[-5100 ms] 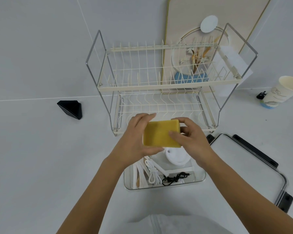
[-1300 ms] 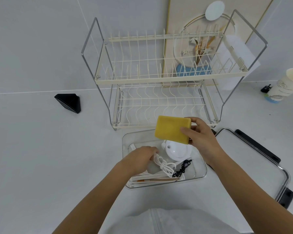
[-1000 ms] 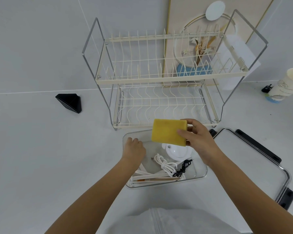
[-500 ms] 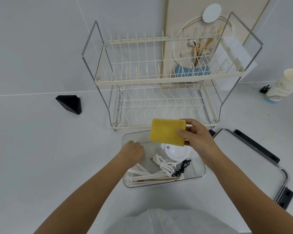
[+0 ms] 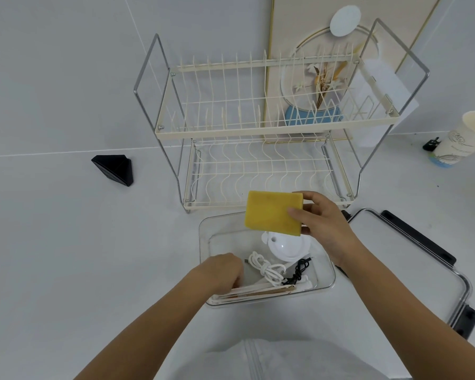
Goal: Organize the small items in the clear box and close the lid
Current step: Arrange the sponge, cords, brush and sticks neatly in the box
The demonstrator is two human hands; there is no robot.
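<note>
The clear box (image 5: 203,237) stands on the white table in front of me. It holds a white coiled cord (image 5: 266,268), a black cord (image 5: 299,271), a white round piece (image 5: 287,246) and long white sticks (image 5: 261,293) along its near wall. My right hand (image 5: 324,226) pinches a yellow sponge (image 5: 269,212) by its right edge, above the box's far end. My left hand (image 5: 222,272) reaches down into the near left corner, onto the sticks. Its fingertips are hidden under the hand. The clear lid (image 5: 395,259), with black latches, lies flat to the right of the box.
A two-tier wire dish rack (image 5: 258,133) stands just behind the box. A black triangular object (image 5: 114,167) lies at the left. At the far right are a paper cup (image 5: 461,141) and a small black clip (image 5: 429,145). A decorated board (image 5: 313,23) leans behind the rack.
My left hand let go of the sponge, went into the box and has now drawn back toward the near left corner onto the sticks. The right hand keeps the sponge almost still.
</note>
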